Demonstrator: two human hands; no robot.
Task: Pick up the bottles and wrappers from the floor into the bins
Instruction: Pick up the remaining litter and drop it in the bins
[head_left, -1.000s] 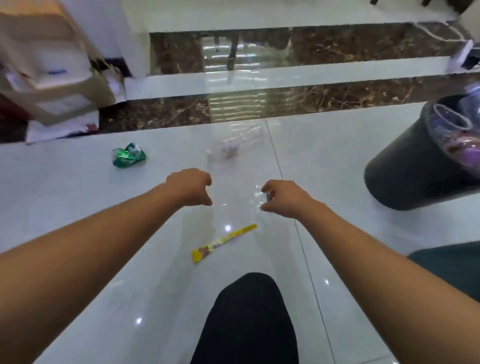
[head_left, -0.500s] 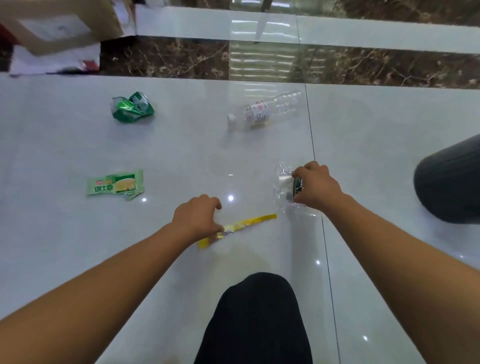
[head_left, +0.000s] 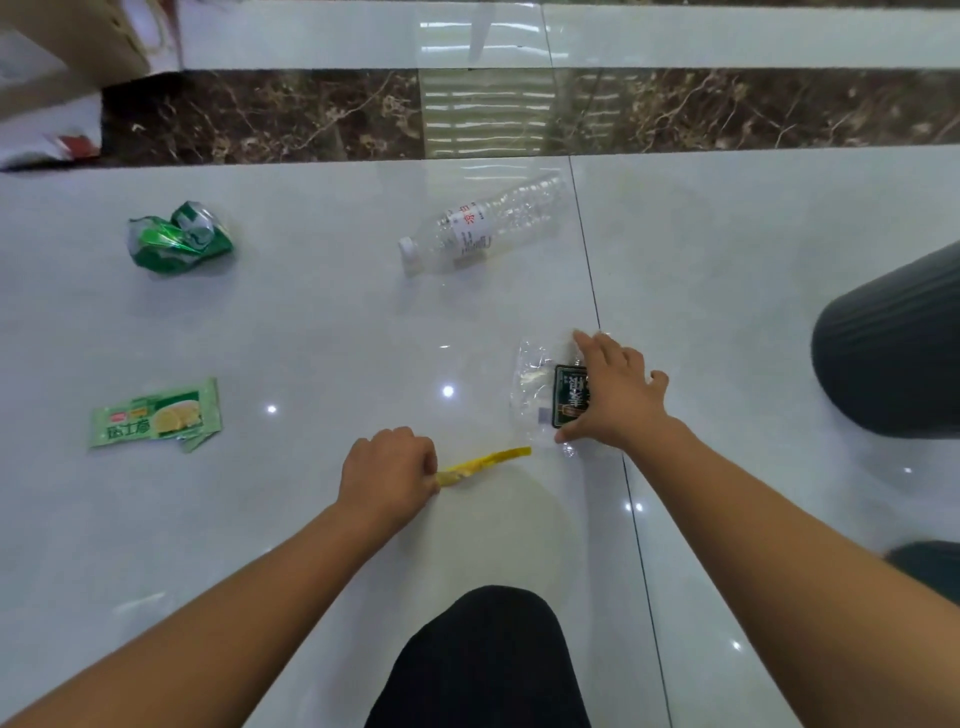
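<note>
White glossy floor tiles (head_left: 311, 322) all around you, with litter scattered over them. Your left hand (head_left: 387, 470) is curled up, fingertips pinching one end of the yellow wrapper (head_left: 485, 461). The rest of that thin strip lies flat on the floor, pointing off to the right.

Your right hand (head_left: 613, 397) is spread over the crushed clear bottle (head_left: 532, 384), fingers straight and fanned out. The thumb is down by the near end and the forefinger up by the far end, so it's a loose, released hand laid on the bottle, not a clench. The bottle's dark label (head_left: 570, 397) peeks out from under your palm, and the bottle sits on the floor just beside the dark tile seam.

Further out, a second clear bottle (head_left: 483, 228) lies on its side, white cap to the left and a red-lettered label round the middle, near the brown marble strip (head_left: 260, 114). Off to the left there's a crumpled green packet (head_left: 176, 239), and nearer you a flat green wrapper (head_left: 156, 415) with something yellow pictured on it. Both are well apart from your hands.

The dark ribbed bin (head_left: 893, 343) is at the right edge, only its side in view. Your knee in black (head_left: 478, 660) is bottom middle, and a bit of cardboard box (head_left: 78, 36) shows top left.
</note>
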